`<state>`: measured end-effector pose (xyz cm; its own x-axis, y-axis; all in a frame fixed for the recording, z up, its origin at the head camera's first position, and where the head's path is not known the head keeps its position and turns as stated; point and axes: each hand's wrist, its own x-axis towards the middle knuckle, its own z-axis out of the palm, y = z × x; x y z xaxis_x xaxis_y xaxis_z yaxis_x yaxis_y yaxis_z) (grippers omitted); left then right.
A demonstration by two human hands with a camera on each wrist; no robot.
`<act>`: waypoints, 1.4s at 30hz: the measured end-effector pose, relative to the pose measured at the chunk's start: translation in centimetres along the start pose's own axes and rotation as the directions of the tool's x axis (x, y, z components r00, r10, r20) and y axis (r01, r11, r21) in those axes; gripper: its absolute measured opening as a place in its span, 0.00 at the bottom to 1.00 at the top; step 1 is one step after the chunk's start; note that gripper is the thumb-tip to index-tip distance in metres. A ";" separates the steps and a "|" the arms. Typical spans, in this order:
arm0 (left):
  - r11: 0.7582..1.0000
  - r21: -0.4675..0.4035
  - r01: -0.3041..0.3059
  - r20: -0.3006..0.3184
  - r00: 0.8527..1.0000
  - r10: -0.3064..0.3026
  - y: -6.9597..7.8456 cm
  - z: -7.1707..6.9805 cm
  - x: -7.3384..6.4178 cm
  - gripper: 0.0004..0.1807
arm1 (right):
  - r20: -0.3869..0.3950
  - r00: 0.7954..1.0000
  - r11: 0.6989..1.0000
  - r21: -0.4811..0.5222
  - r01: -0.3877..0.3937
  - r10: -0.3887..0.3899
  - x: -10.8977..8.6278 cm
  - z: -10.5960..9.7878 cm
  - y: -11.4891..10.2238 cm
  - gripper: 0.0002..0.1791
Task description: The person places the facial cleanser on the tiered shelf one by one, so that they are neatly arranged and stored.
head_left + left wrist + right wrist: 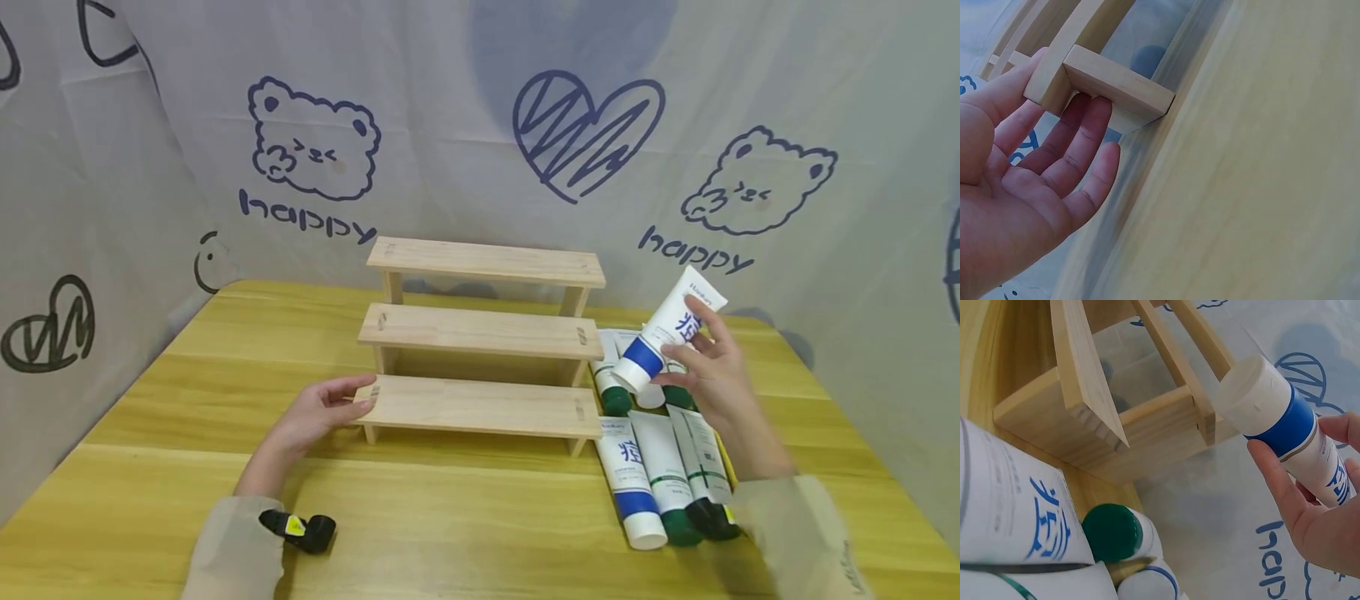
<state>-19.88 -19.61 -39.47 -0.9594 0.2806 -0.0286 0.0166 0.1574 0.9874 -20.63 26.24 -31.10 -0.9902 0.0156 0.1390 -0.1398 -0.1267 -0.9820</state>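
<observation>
A white squeeze tube (670,330) with a blue band and white cap is tilted in my right hand (716,367), pinched between thumb and fingers. It is raised over the other tubes, cap end down and to the left. In the right wrist view the held tube's cap (1254,387) overlaps the shelf. My left hand (318,412) grips the left end of the lowest step of a three-tier wooden shelf (480,406). In the left wrist view its fingers (1088,134) reach under the board beside the leg. All three steps are bare.
Right of the shelf several tubes lie in two rows on the wooden table (450,517). One front tube (633,483) has a blue band; others have green caps (681,527). A white cloth (442,125) with drawn bears and hearts hangs behind the table.
</observation>
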 end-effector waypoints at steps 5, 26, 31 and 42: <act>1.000 0.003 0.005 -0.006 1.000 -0.005 -0.3 0.0 0.0 0.29 | 0.023 1.000 1.000 -0.005 0.003 -0.003 0.4 1.2 0.5 0.38; 0.999 0.043 0.006 -0.011 1.000 -0.006 -0.4 -0.1 0.2 0.29 | 0.052 0.994 0.991 0.102 0.086 -0.091 2.5 7.5 0.7 0.39; 0.999 0.041 0.000 -0.005 1.000 0.000 -0.3 0.0 0.2 0.29 | 0.059 0.992 0.985 0.140 0.098 -0.108 3.0 8.8 0.8 0.39; 0.999 0.032 -0.005 -0.005 1.000 0.006 -0.4 -0.1 0.2 0.29 | 0.070 0.988 0.980 0.152 0.128 -0.140 4.3 11.3 0.7 0.39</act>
<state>-20.12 -19.73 -39.82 -0.9607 0.2768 -0.0223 0.0309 0.1862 0.9820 -24.97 15.01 -29.77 -0.9583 -0.0362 0.2835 -0.2634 -0.2728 -0.9253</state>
